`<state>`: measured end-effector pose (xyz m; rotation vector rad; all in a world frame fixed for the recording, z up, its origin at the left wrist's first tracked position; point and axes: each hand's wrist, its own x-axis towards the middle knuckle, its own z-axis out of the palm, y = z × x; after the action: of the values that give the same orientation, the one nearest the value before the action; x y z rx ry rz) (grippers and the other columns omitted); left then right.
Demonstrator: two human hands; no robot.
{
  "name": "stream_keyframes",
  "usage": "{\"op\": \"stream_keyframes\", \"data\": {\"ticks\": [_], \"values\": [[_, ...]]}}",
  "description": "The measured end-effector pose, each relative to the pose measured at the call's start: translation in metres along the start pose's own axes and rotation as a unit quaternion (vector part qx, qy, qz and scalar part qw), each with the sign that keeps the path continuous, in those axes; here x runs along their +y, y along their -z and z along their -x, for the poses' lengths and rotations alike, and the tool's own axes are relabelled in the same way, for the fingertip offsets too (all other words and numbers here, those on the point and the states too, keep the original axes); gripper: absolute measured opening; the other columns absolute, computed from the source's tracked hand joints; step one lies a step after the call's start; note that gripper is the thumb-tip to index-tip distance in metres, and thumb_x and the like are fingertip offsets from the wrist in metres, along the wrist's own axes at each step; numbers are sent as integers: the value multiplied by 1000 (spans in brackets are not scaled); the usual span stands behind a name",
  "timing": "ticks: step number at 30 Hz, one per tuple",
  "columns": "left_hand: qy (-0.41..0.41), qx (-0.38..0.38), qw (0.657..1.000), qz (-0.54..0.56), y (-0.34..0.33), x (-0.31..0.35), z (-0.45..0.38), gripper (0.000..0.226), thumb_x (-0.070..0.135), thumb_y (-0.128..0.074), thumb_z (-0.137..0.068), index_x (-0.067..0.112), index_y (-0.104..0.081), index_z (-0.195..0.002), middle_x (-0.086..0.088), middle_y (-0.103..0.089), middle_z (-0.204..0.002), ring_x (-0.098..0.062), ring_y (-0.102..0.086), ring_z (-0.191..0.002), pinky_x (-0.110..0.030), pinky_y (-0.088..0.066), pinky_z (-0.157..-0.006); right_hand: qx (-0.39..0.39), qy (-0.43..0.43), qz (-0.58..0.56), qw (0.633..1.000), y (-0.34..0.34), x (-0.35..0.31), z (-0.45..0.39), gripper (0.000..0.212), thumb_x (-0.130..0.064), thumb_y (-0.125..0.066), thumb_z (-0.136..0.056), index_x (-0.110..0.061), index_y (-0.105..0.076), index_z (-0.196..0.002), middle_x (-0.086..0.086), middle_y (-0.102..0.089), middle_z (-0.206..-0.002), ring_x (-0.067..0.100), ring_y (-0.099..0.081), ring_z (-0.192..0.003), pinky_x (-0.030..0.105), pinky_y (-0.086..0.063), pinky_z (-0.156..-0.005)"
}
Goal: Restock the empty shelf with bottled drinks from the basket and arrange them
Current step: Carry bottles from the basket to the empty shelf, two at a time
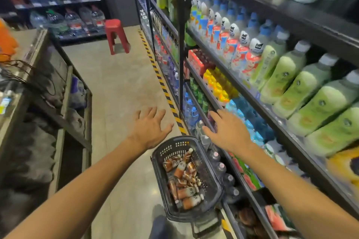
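1. To my left stands a low counter (41, 48) with tangled cables; nothing there concerns the job.
2. My left hand (149, 128) hovers over the aisle floor, fingers spread, holding nothing.
3. The dark basket (161, 163) sits on the floor near me, just beside the shelving; the brown tea bottles (184, 180) lie heaped inside on their sides.
4. My right hand (229, 132) is out by the blue-capped bottles (250, 128) on a lower shelf, fingers spread and empty.
5. I cannot make out the empty shelf from here; the rows in view at right look stocked.
6. Risks, as I judge them: reaching down, my right arm could sweep bottles off that shelf edge, and the loose heap may shift when I pull one out.
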<state>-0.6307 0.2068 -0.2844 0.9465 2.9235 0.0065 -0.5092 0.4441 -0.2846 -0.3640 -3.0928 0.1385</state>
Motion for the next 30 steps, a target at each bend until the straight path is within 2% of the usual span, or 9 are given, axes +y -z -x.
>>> {"op": "stream_keyframes", "data": {"ticks": [4, 8, 10, 13, 15, 18, 21, 25, 30], "values": [[-11, -27, 1000, -4, -44, -11, -33, 79, 70, -12, -94, 26, -29, -156, -8, -24, -165, -25, -19, -153, -51, -12, -123, -28, -30, 10, 999, -40, 4, -21, 76, -65, -33, -100, -16, -37, -157, 10, -45, -157, 29, -40, -146, 42, -31, -121], [-30, -53, 998, 1, -99, -26, -66, 75, 68, -17, -98, 25, -28, -157, -8, -25, -165, -25, -18, -153, -52, -13, -123, -82, -69, -12, 994, -84, -2, -40, 80, -66, -24, -99, -16, -30, -161, 12, -36, -163, 29, -32, -151, 41, -23, -124], [-40, -78, 996, -1, -128, -33, -80, 78, 69, -10, -96, 26, -21, -160, -7, -18, -167, -24, -12, -155, -51, -10, -124, -96, -83, -22, 992, -111, -4, -48, 74, -61, -34, -101, -12, -40, -156, 15, -44, -157, 32, -42, -145, 42, -29, -121], [-58, -119, 991, 4, -171, -42, -101, 80, 67, -4, -93, 26, -12, -161, -7, -9, -169, -23, -5, -156, -50, -6, -125, -88, -100, -61, 989, -158, -5, -58, 66, -52, -51, -93, -4, -62, -138, 20, -68, -127, 39, -65, -117, 47, -51, -102], [-62, -135, 989, 16, -203, -46, -113, 75, 65, -10, -98, 25, -12, -162, -7, -8, -169, -24, -5, -156, -50, -6, -125, -116, -100, -51, 987, -193, -3, -67, 77, -61, -37, -94, -8, -51, -149, 18, -60, -141, 36, -57, -130, 46, -43, -111], [-58, -169, 984, 21, -261, -46, -129, 73, 62, -17, -101, 23, -10, -162, -7, -7, -169, -24, -4, -156, -49, -6, -125, -187, -112, -47, 975, -257, 7, -75, 94, -77, -1, -91, -18, -19, -163, 9, -26, -168, 26, -22, -155, 42, -21, -126], [-50, -199, 978, 31, -329, -38, -143, 77, 64, -9, -97, 24, -10, -162, -7, -8, -169, -23, -5, -156, -47, -7, -125, -211, -142, -74, 964, -316, 16, -77, 80, -68, -30, -100, -21, -21, -163, 6, -24, -169, 24, -17, -157, 39, -15, -128], [-53, -245, 967, 33, -427, -23, -149, 75, 63, -10, -98, 24, -5, -162, -8, -5, -169, -24, -3, -156, -49, -8, -125, -258, -130, -70, 955, -403, 31, -75, 82, -69, -25, -98, -20, -20, -163, 8, -22, -169, 25, -19, -156, 38, -17, -125], [-44, -302, 951, 43, -555, -4, -149, 75, 63, -13, -99, 24, 4, -161, -8, 8, -168, -24, 7, -155, -50, -3, -126, -279, -129, -92, 947, -527, 44, -64, 79, -62, -45, -99, -17, -27, -161, 11, -33, -165, 28, -28, -153, 40, -25, -123]]}}
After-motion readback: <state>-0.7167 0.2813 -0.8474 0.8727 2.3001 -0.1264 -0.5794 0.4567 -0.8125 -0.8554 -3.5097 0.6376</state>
